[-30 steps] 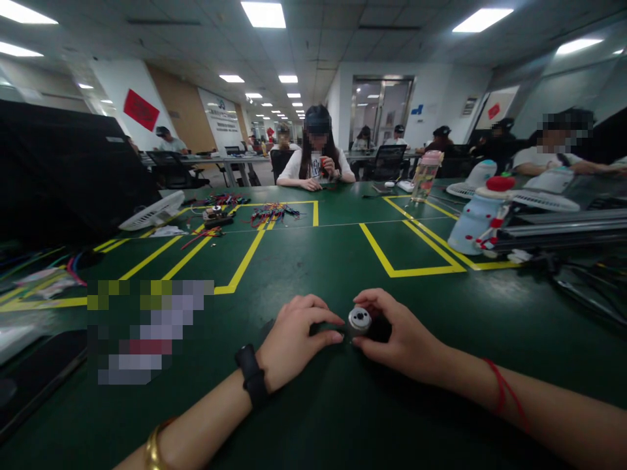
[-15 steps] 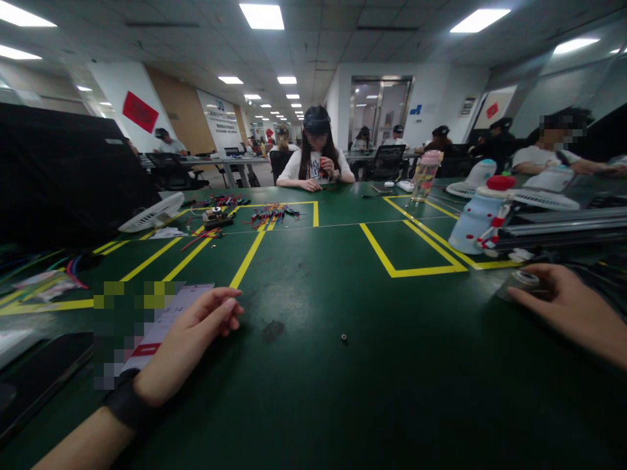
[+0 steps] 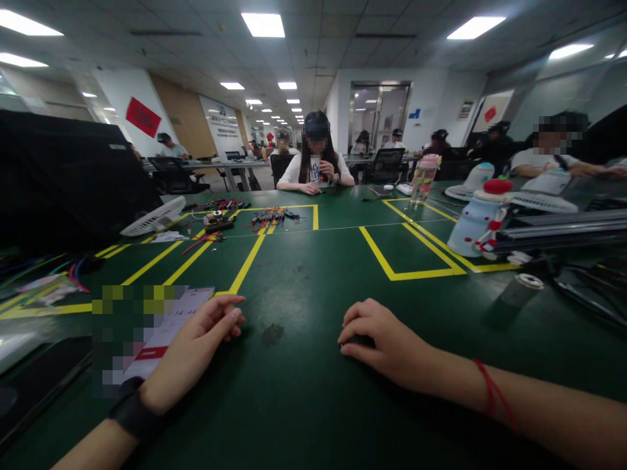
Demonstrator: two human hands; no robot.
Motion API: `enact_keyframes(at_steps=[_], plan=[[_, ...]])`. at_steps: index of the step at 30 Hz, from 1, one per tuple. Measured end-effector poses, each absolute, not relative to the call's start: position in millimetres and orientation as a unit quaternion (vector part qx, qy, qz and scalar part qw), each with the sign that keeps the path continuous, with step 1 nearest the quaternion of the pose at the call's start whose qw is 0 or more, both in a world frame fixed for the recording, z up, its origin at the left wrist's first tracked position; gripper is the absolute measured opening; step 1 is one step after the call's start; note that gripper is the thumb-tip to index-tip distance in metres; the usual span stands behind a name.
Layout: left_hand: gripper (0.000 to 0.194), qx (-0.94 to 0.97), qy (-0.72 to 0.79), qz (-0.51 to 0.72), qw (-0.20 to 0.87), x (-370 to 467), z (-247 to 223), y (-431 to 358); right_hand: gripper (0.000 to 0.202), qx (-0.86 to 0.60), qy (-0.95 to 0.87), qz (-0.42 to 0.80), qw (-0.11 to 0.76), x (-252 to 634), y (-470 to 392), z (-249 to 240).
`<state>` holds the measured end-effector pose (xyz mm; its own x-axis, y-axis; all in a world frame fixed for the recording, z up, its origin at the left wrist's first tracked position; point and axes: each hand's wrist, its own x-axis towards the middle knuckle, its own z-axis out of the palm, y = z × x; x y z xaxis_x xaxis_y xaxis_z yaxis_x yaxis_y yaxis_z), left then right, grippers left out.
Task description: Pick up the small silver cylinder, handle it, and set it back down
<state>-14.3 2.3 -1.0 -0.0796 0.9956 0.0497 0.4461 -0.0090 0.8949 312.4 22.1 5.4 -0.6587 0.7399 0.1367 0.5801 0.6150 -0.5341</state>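
Both hands hovering low over the green, metal cylinder standing off to the right

And here the left hand (image 3: 196,339) is reaching in from the near left, palm turning inward, fingers loosely curling, thumb lying close beside them; it is standing part-open and showing nothing in its grasp. The right hand (image 3: 389,339) is coming in from the near right, its forearm slanting low, fingers arching down towards the thumb and leaving a rounded hollow; whether its tips are pinching something tiny, I cannot tell!

Out to the right, the metal cylinder (image 3: 522,290) is sitting apart from both hands, its grey side looking smooth, its paler round end catching the light. By the left hand, a flat phone (image 3: 169,333) is showing a pale screen with a red band, partly blurring into blocks. Farther right, a pale blue bottle (image 3: 473,225) with a red top is standing by dark cables (image 3: 578,297), while thin coloured wires (image 3: 277,217) are tangling at far left of centre.

Beneath it all, the dark green table (image 3: 304,398) is gleaming softly, yellow tape (image 3: 426,274) is marking out angular outlines, and across the far edge a person (image 3: 316,163) in white is sitting under bright ceiling panels (image 3: 263,25)
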Motion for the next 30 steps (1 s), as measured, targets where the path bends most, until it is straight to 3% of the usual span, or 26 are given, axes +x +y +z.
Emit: enact_keyframes(at_steps=[4, 7, 11, 17, 30], plan=[[0.039, 0.587, 0.618, 0.400, 0.336, -12.7, 0.8, 0.7, 0.024, -0.424, -0.849, 0.196, 0.246, 345.2, 29.6, 29.8], [0.037, 0.589, 0.625, 0.394, 0.327, -11.1, 2.1, 0.5, 0.031, -0.568, -0.767, 0.073, 0.290, 416.4, 35.6, 54.1], [0.035, 0.600, 0.630, 0.382, 0.312, -11.3, 1.6, 2.0, 0.037, -0.752, -0.603, -0.056, 0.258, 517.8, 37.2, 62.4], [0.036, 0.596, 0.634, 0.384, 0.309, -14.1, -1.9, 3.6, 0.045, -0.843, -0.503, 0.070, 0.176, 578.2, 32.5, 44.0], [0.038, 0.592, 0.638, 0.377, 0.317, -16.0, -2.6, 1.9, 0.047, -0.833, -0.492, 0.031, 0.250, 563.8, 33.7, 43.2]])
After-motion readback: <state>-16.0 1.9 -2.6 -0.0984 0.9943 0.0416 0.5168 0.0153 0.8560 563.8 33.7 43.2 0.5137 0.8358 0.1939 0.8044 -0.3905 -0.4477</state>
